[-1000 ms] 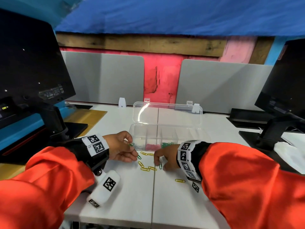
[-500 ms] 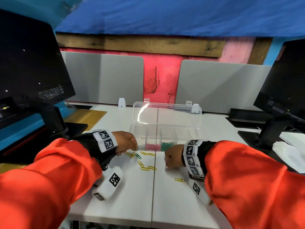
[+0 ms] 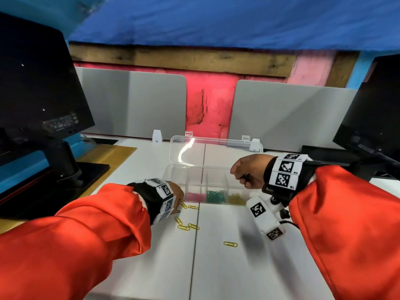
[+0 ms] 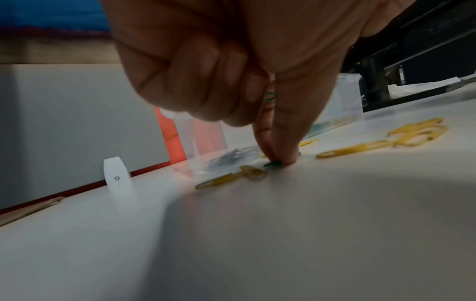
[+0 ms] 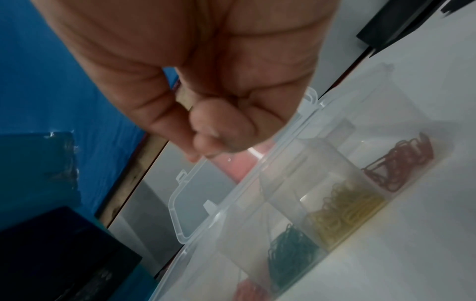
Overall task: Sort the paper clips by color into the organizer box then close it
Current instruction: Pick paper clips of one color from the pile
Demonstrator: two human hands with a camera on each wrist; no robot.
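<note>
The clear organizer box (image 3: pixel 175 176) stands open on the white desk, its lid (image 3: pixel 216 148) tipped back. Its front compartments hold pink (image 3: pixel 195 197), green (image 3: pixel 216 194) and yellow clips (image 3: pixel 234 198). My left hand (image 3: pixel 177 195) is down by the box's front left corner. Its thumb and forefinger pinch a green clip (image 4: pixel 274 163) against the desk, and more green wire (image 4: pixel 269 97) shows inside its curled fingers. My right hand (image 3: pixel 244 174) hovers over the box's right end with fingertips (image 5: pixel 203 150) pinched on something small and dark (image 3: pixel 245 176), apparently a green clip. Several yellow clips (image 3: pixel 184 224) lie loose.
Black monitors on stands flank the desk at left (image 3: pixel 32 83) and right (image 3: pixel 376 109). Grey divider panels (image 3: pixel 134 105) close off the back. A lone yellow clip (image 3: pixel 230 244) lies right of the desk seam. A yellow mat (image 3: pixel 104 156) lies beside the left stand.
My right hand closed over a green clip on the desk, then rose to above the box's right end. My left hand turned down onto the clips near the box's front left.
</note>
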